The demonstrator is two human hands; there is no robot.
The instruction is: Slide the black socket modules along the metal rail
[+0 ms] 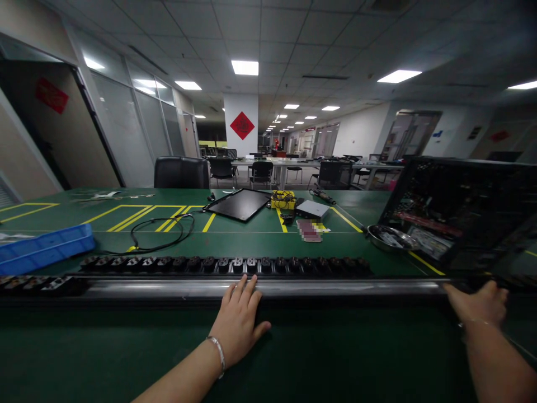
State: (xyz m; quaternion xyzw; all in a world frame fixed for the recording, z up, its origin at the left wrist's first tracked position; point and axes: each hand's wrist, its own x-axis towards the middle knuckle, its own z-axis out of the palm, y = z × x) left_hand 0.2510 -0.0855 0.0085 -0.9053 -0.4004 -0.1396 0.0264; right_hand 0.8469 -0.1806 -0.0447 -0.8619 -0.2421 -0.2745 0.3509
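And here we are in a long open office, where square white panels glow in the grey tiled ceiling, a white pillar carries a red diamond-shaped decoration, and glass partitions run down the left beside a dark door with a red decoration of its own. Up close it's a green tabletop marked with yellow lines, a black chair at its far edge, and beyond that more dark chairs stand around pale tables, with white walls over on the right!
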